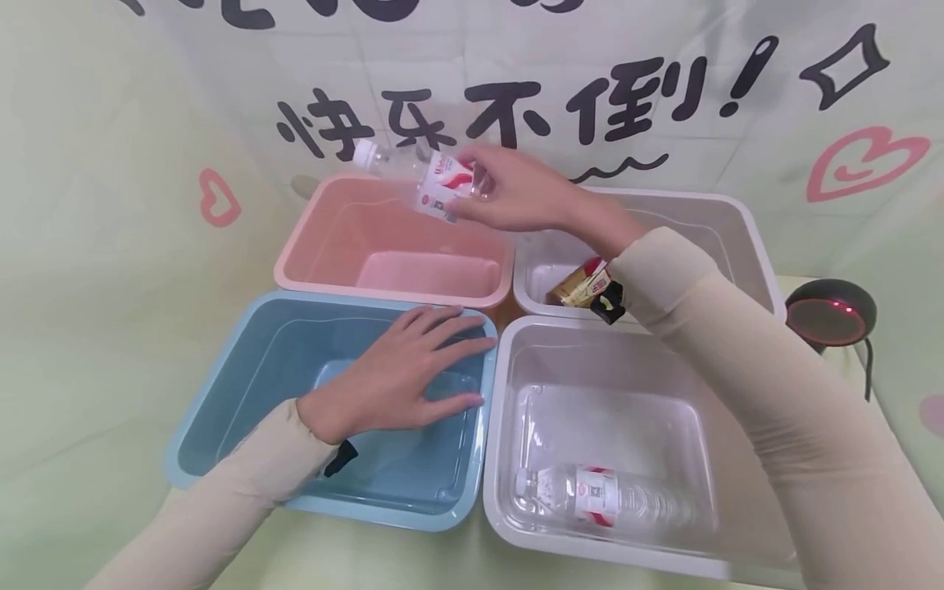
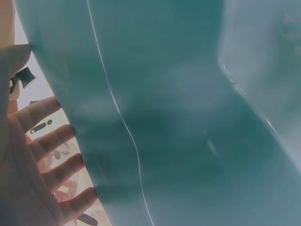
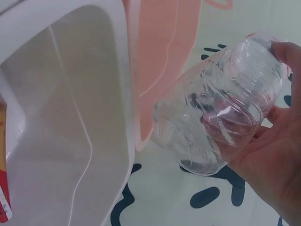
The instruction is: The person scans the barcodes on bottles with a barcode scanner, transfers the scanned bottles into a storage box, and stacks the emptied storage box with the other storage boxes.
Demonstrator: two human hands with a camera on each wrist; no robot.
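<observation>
Bottle [image 1: 431,176], clear plastic, empty by the look of it, red-and-white label, white cap. It lies tilted in the air above the far rim of the pink bin [image 1: 324,238], cap pointing away from the white bins. The right hand [image 1: 516,197] grips it by the base end; in the right wrist view the fingers [image 3: 277,155] curl round the ribbed bottom of the bottle [image 3: 221,122].

Step in hand, as judged: the bottle is being carried over the bins and has reached the pink bin. Setting it in would call for lowering the hand below the rim and loosening the fingers, with the bottle kept inside the walls.

Left hand [image 1: 398,377]: flat, fingers straight and spread, holding nothing, over the near corner of the blue bin [image 1: 221,393] beside the pink bin. In the left wrist view the fingers [image 2: 51,141] lie spread against the blue wall [image 2: 164,117].

Containers, placed from the pink bin:
- Pink bin: nothing visible inside.
- Blue bin, just in front of it: nothing visible inside.
- Far white bin [image 1: 737,221], beside it: a gold and red packet [image 1: 583,283], partly hidden by the right sleeve.
- Near white bin [image 1: 509,459], diagonally in front: a second bottle [image 1: 605,496] lying on its side on the floor of the bin.

Other: a scanner [image 1: 829,315] with a red light stands on the desk beyond the far white bin.
</observation>
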